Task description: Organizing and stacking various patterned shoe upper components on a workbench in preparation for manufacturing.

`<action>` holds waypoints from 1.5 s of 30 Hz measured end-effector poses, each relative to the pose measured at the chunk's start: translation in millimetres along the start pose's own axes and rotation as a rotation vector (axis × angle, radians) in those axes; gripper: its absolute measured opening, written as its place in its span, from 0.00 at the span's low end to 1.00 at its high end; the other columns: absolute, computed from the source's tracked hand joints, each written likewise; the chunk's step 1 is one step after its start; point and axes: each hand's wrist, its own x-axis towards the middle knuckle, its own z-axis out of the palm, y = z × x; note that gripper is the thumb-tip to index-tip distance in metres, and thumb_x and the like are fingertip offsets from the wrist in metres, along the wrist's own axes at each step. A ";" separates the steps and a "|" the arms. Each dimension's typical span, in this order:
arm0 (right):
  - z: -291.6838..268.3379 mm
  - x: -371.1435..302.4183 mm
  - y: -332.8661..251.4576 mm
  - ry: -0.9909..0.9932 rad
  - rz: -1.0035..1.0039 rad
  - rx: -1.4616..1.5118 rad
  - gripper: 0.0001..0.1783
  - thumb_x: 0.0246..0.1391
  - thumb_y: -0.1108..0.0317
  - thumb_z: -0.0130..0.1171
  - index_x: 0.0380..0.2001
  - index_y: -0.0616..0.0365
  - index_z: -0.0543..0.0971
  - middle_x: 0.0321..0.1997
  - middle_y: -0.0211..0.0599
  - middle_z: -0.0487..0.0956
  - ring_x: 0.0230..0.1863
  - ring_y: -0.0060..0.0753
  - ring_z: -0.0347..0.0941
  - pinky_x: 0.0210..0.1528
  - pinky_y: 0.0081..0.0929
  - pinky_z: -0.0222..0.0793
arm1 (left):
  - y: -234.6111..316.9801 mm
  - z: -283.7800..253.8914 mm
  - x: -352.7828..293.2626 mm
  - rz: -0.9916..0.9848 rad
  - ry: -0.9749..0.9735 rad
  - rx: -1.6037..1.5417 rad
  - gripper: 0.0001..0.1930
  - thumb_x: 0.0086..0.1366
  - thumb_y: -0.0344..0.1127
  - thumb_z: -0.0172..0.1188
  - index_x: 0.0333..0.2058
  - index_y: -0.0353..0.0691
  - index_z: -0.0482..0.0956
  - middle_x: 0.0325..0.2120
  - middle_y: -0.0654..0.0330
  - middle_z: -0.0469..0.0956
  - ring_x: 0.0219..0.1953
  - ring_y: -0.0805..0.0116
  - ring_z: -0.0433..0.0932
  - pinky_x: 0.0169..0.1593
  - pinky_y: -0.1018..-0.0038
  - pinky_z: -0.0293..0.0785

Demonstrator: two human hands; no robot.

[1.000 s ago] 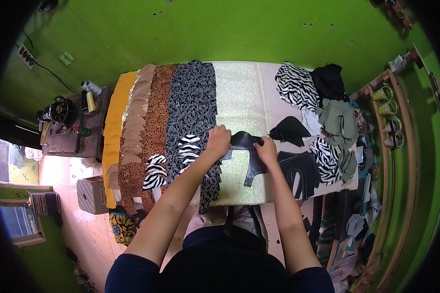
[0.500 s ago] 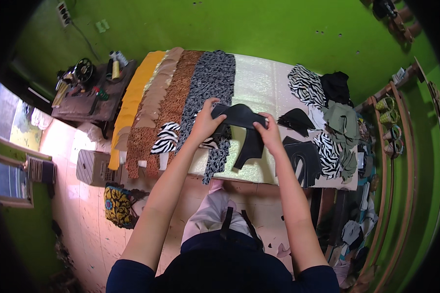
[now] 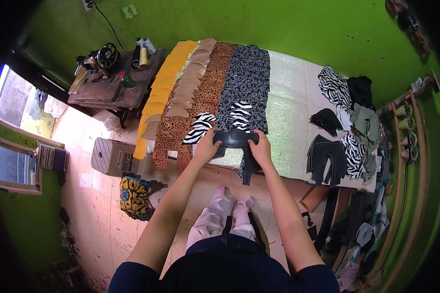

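**Black cut piece held at near desk edge: handling assessment**

Location: black cut piece [image 3: 239,146] at the near edge of the desk [image 3: 288,97], upper band flat between both hands, narrow tail hanging down past the desk edge toward the floor. Lying over the lower end of the grey patterned strip [image 3: 247,83], with zebra-print pieces [image 3: 220,122] just beside and behind it.

Hands: left hand [image 3: 206,146] closed on the left end of the band, fingers curled over the top; right hand [image 3: 261,149] closed likewise on the right end. Thumb positions underneath not visible.

Handling, as judged: thin sheet stock, probably synthetic leather or similar; light. Band holding its outline between the two grips, tail drooping only slightly, so semi-stiff rather than limp. Dull sheen suggests a smooth face, likely to slide over the glittery pale sheet [image 3: 283,112] beneath. Not fragile, though liable to crease if folded hard and to distort at the narrow neck where tail meets band.

Recommended hold: both ends of the band, pinched flat, as at present; never by the tail alone. Support of the tail advisable when lifting clear of the edge.

Surroundings: tan stacked pieces [image 3: 188,88], leopard-print strip [image 3: 208,83] and yellow strip [image 3: 164,93] to the left; further black cut pieces [image 3: 325,156] well apart at right; sewing machine [image 3: 105,56] on a side table.
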 end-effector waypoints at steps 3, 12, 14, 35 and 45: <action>-1.8 -5.1 -18.0 -0.027 0.041 -0.086 0.24 0.42 0.70 0.59 0.46 0.60 0.69 0.44 0.47 0.71 0.45 0.47 0.68 0.47 0.35 0.65 | -10.6 -1.9 1.9 0.175 0.023 0.084 0.25 0.51 0.31 0.60 0.49 0.37 0.63 0.40 0.45 0.70 0.44 0.51 0.70 0.49 0.66 0.65; 5.3 -50.1 -45.2 0.145 -0.337 -0.621 0.22 0.48 0.63 0.52 0.48 0.57 0.69 0.52 0.49 0.64 0.53 0.51 0.59 0.53 0.43 0.55 | -4.9 5.7 -21.7 0.600 0.211 0.496 0.26 0.51 0.36 0.59 0.50 0.38 0.66 0.52 0.51 0.62 0.52 0.52 0.62 0.53 0.63 0.59; 11.3 -58.3 -39.2 0.133 -0.290 -0.602 0.24 0.49 0.64 0.51 0.50 0.59 0.67 0.53 0.52 0.63 0.55 0.53 0.57 0.55 0.44 0.54 | -5.7 7.2 -27.0 0.584 0.151 0.493 0.28 0.51 0.36 0.59 0.51 0.37 0.65 0.53 0.48 0.59 0.53 0.50 0.61 0.54 0.62 0.58; 6.2 -53.4 -28.6 0.222 0.006 -0.483 0.29 0.41 0.64 0.54 0.50 0.58 0.65 0.45 0.47 0.66 0.49 0.48 0.59 0.52 0.43 0.52 | -7.5 -10.1 -8.7 0.542 0.018 0.514 0.39 0.44 0.44 0.65 0.55 0.43 0.60 0.51 0.50 0.62 0.53 0.54 0.60 0.56 0.60 0.53; 16.4 -57.1 -39.1 0.200 0.063 -0.470 0.36 0.36 0.62 0.57 0.53 0.57 0.63 0.50 0.52 0.62 0.52 0.51 0.56 0.55 0.46 0.48 | -5.5 -9.7 -0.9 0.529 -0.012 0.517 0.38 0.44 0.45 0.65 0.54 0.42 0.60 0.45 0.53 0.65 0.50 0.57 0.62 0.54 0.61 0.54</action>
